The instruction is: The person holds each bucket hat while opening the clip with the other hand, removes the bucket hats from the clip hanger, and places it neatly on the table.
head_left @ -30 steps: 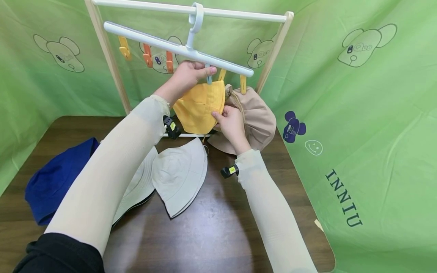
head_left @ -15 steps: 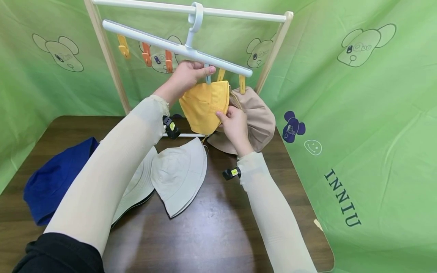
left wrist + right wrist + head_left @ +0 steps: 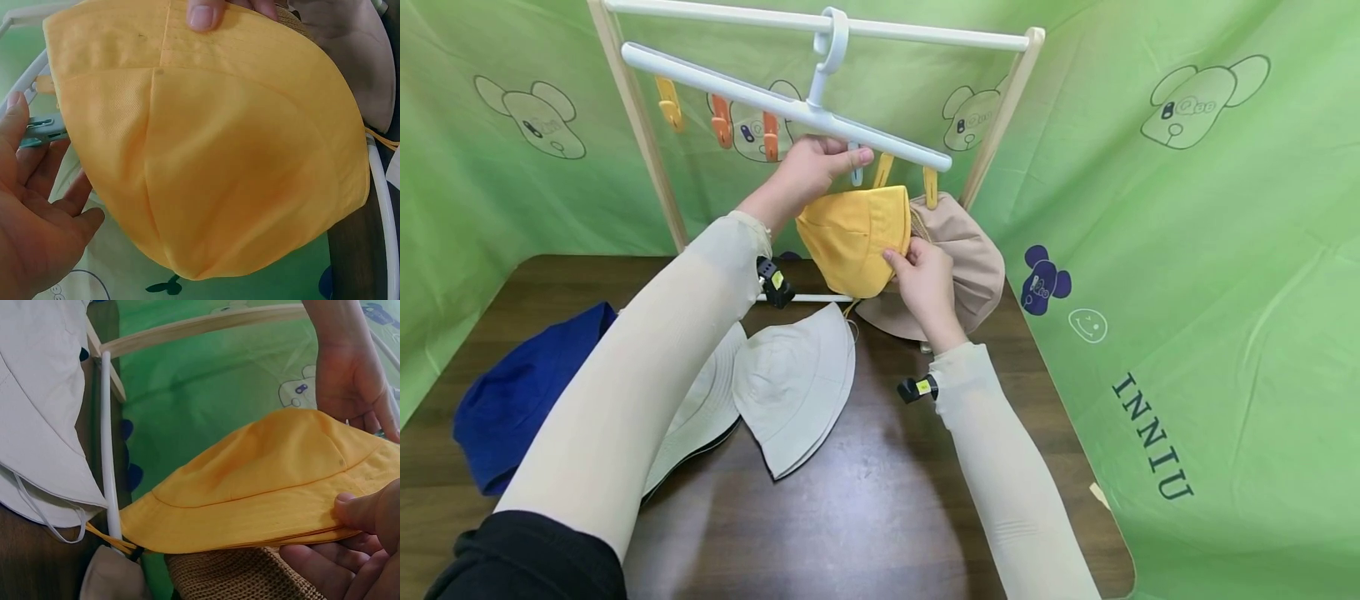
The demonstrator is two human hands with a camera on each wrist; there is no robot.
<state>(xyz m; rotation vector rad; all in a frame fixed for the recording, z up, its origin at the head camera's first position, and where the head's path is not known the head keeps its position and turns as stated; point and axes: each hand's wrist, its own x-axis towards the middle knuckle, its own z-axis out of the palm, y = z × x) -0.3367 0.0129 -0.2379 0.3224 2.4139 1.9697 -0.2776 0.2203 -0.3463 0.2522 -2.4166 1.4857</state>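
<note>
My left hand (image 3: 815, 171) pinches a light blue clothespin (image 3: 47, 129) that hangs under the white hanger (image 3: 790, 108). Just below it is a yellow bucket hat (image 3: 853, 237), its brim edge pinched between the thumb and fingers of my right hand (image 3: 925, 279). In the left wrist view the clothespin's tip meets the hat's edge; whether it bites the cloth I cannot tell. To the right, a beige hat (image 3: 973, 267) hangs from a yellow clothespin (image 3: 931, 187). Another yellow clothespin (image 3: 883, 170) stands right above the yellow hat.
Orange clothespins (image 3: 721, 122) and a yellow one (image 3: 669, 104) hang on the hanger's left half. The hanger tilts down rightward on a rack (image 3: 925, 32). A blue hat (image 3: 527, 396), a pale hat (image 3: 700, 417) and a white bucket hat (image 3: 793, 383) lie on the wooden table (image 3: 820, 533).
The yellow hat and my right hand have moved right, and lately slightly down. The hat's top edge now sits lower against the blue clothespin. My left hand has stayed in place.
</note>
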